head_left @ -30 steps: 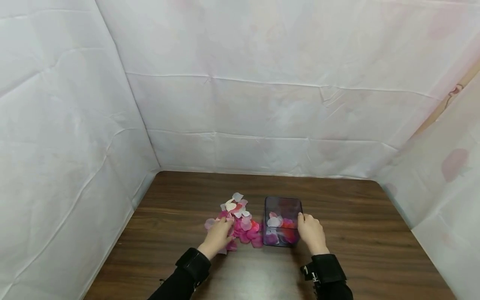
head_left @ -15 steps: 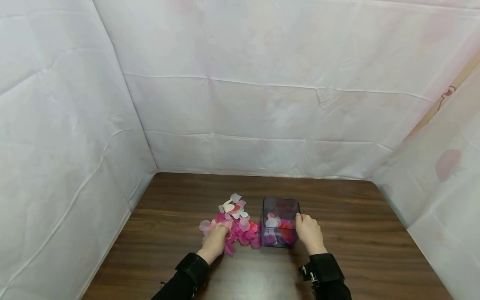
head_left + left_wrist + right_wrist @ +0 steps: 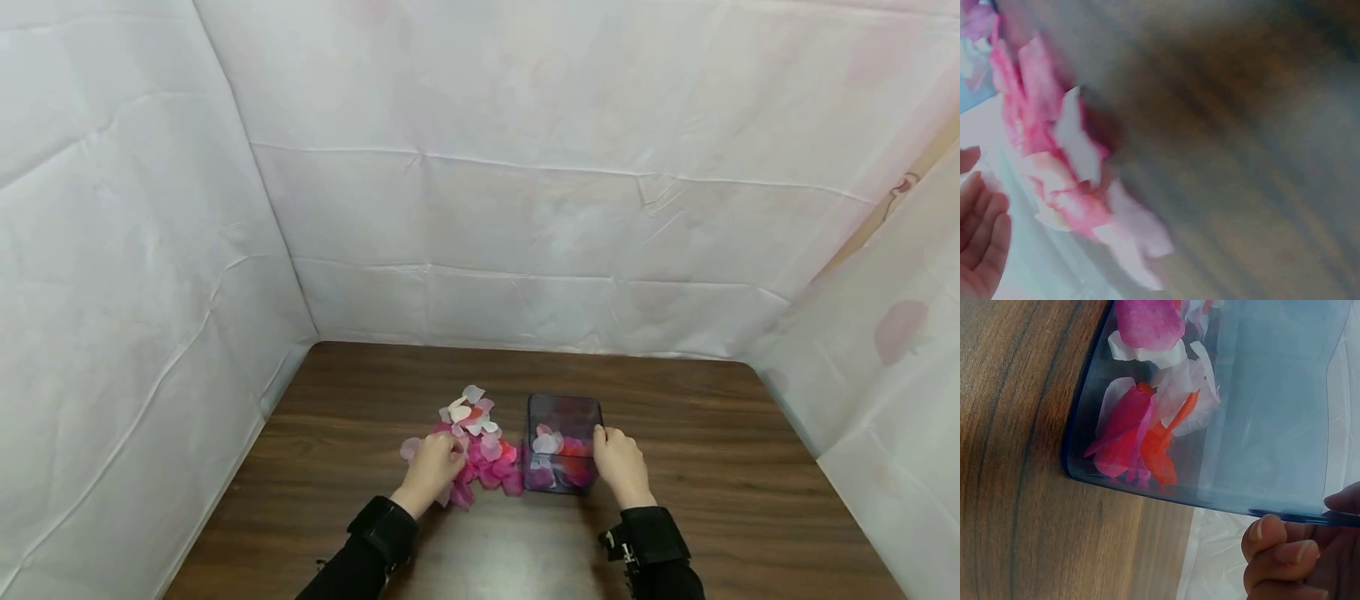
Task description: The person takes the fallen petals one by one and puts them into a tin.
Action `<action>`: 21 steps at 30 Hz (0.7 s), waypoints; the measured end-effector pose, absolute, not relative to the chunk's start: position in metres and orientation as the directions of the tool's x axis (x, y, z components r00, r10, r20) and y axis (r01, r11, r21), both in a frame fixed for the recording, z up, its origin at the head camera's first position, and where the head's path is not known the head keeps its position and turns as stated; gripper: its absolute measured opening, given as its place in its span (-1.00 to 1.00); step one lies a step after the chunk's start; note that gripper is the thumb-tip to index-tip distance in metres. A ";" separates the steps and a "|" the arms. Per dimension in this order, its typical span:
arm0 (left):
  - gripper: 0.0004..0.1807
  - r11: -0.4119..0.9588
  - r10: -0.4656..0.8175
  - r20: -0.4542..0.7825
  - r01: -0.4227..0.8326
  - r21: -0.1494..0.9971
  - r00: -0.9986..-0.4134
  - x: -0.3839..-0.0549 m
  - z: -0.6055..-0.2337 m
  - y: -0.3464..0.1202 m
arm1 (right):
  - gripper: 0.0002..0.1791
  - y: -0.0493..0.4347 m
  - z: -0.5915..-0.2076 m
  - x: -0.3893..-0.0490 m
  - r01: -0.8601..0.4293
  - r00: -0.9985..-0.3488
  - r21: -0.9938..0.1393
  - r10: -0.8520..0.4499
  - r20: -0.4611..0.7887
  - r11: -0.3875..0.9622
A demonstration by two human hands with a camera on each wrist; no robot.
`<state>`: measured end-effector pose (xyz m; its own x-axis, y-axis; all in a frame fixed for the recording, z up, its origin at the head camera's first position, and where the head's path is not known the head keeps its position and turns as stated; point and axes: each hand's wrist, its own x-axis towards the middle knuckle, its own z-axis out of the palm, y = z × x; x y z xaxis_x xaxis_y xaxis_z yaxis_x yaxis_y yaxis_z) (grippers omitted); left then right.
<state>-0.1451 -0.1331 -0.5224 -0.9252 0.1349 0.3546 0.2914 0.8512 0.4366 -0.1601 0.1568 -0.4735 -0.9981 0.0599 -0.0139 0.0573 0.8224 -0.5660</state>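
Observation:
Beside a heap of artificial flower petals [image 3: 489, 468] in pink, magenta, red and white, my left hand [image 3: 433, 468] is raised a little, thumb and fingertips drawn together. A pale pink petal [image 3: 991, 181] shows faintly at those fingertips in the left wrist view. My right hand [image 3: 622, 467] grips the right wall of a clear bluish plastic box [image 3: 564, 411], its thumb on one side of the wall and curled fingers on the other. Inside the box lie several magenta, orange-red and white petals [image 3: 1163, 450]. More loose petals [image 3: 1041, 81] lie along the wood in the left wrist view.
The brown wood-grain table [image 3: 750, 500] has rounded far corners. White cloth walls [image 3: 525, 217] enclose it at the back and on both sides. Black bands [image 3: 384, 531] wrap both wrists.
My left hand went down onto the left side of the petal heap, then rose slightly with its fingertips together. Petals at the heap's near edge shifted. The right hand still holds the box in place.

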 end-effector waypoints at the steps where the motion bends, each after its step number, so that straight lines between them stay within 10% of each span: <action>1: -0.92 0.852 0.128 0.372 0.294 0.434 -0.919 -0.146 -0.518 -0.132 | -0.47 0.157 -0.474 -0.160 0.059 -0.998 -0.567 0.060 -0.016 0.822; 13: -0.79 0.680 0.133 0.449 0.411 0.607 -0.883 -0.165 -0.454 -0.079 | -0.47 0.157 -0.473 -0.163 0.066 -0.998 -0.568 0.056 -0.036 0.820; 21: -0.73 0.664 0.393 0.326 0.511 0.545 -0.859 -0.176 -0.440 -0.016 | -0.50 0.157 -0.472 -0.162 0.064 -0.998 -0.569 0.049 -0.041 0.820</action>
<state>-0.1756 -0.0159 -0.4400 -0.8595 0.3934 0.3264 0.5112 0.6643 0.5454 -0.1620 0.1570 -0.4723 -0.9979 0.0492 -0.0413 0.0640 0.8198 -0.5691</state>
